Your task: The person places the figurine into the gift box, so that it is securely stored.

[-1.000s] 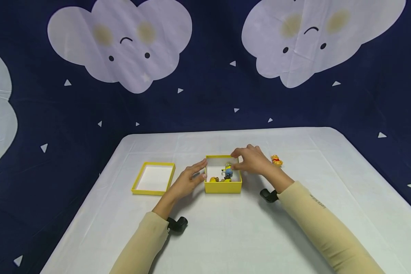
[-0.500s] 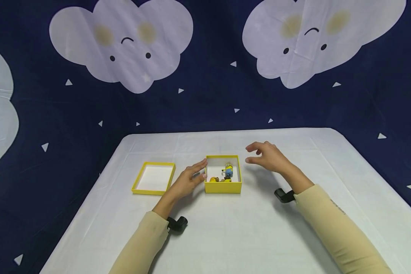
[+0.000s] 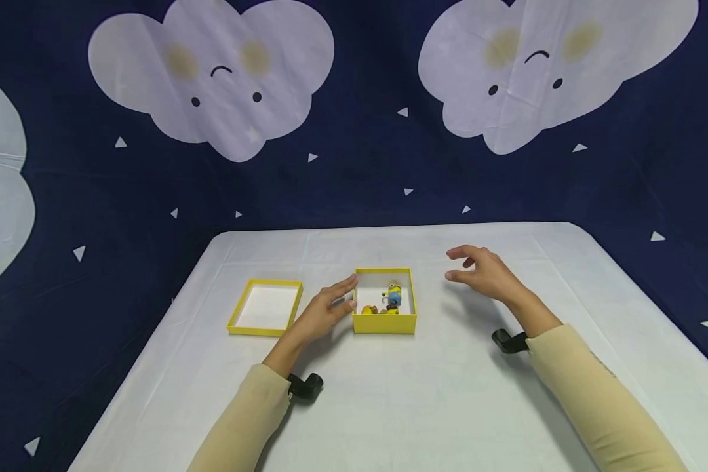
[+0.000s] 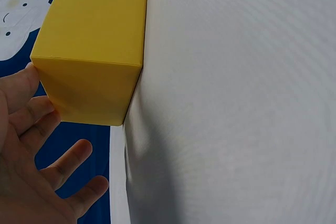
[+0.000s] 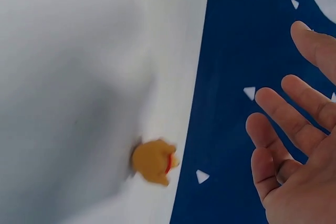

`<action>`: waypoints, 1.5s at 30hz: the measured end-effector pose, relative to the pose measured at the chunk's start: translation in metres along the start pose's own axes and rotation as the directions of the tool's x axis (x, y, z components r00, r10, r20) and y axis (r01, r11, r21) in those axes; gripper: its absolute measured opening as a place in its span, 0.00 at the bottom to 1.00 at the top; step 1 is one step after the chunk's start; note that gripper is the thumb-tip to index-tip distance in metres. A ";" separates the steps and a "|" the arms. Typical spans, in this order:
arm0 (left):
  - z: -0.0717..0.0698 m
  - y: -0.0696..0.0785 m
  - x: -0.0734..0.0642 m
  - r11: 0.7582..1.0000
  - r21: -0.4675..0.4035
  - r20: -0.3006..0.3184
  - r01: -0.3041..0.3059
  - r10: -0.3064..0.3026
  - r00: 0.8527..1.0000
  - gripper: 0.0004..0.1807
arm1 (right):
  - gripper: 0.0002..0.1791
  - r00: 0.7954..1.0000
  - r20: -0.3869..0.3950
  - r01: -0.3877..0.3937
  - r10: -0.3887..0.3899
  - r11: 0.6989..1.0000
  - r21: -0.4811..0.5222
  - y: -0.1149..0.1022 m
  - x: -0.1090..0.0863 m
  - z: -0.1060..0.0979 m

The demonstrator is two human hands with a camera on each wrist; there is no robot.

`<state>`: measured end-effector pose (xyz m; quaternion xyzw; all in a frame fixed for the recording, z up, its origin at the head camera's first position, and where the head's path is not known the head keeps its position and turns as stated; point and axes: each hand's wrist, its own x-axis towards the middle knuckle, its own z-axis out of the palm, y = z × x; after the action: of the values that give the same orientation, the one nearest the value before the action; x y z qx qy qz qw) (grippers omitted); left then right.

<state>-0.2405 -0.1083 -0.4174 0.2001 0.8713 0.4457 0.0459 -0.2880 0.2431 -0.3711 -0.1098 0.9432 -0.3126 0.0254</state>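
Both empty | left fingers (image 4: 68, 163) spread against box (image 3: 384, 324) edge | right fingers (image 5: 289, 119) parted, well clear

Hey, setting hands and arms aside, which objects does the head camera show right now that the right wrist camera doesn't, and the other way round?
Only the head view: the shallow yellow-rimmed tray, the blue-and-yellow figure inside the box, and small yellow toys partly hidden behind its front wall.

Only the right wrist view: the orange toy with a red band, on the table.

Both: the yellow box, just partly in the wrist view, the white table and the dark blue backdrop.
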 end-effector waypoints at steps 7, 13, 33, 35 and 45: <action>0.000 0.000 0.000 1.000 0.008 0.000 -0.006 0.006 1.000 0.29 | 0.35 0.999 -0.010 -0.032 0.033 0.999 0.005 0.021 -0.003 -0.007; -0.001 0.000 0.000 1.000 0.011 -0.002 -0.007 0.007 1.000 0.28 | 0.35 0.999 -0.024 -0.042 0.042 0.999 -0.005 0.038 -0.004 -0.010; 0.000 0.002 0.000 1.000 0.010 -0.001 0.007 -0.007 1.000 0.29 | 0.32 0.997 0.004 -0.077 0.078 0.997 -0.022 0.071 0.001 -0.010; 0.000 0.002 -0.001 1.000 0.010 -0.001 0.014 -0.014 1.000 0.28 | 0.32 0.997 0.016 -0.078 0.079 0.996 -0.030 0.073 0.002 -0.010; 0.000 0.001 0.000 1.000 0.000 0.009 0.031 -0.031 0.999 0.28 | 0.35 0.998 0.041 -0.042 0.045 0.997 -0.062 0.078 0.006 -0.007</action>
<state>-0.2400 -0.1078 -0.4162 0.1885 0.8741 0.4441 0.0568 -0.3097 0.3065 -0.4112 -0.0965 0.9537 -0.2805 0.0489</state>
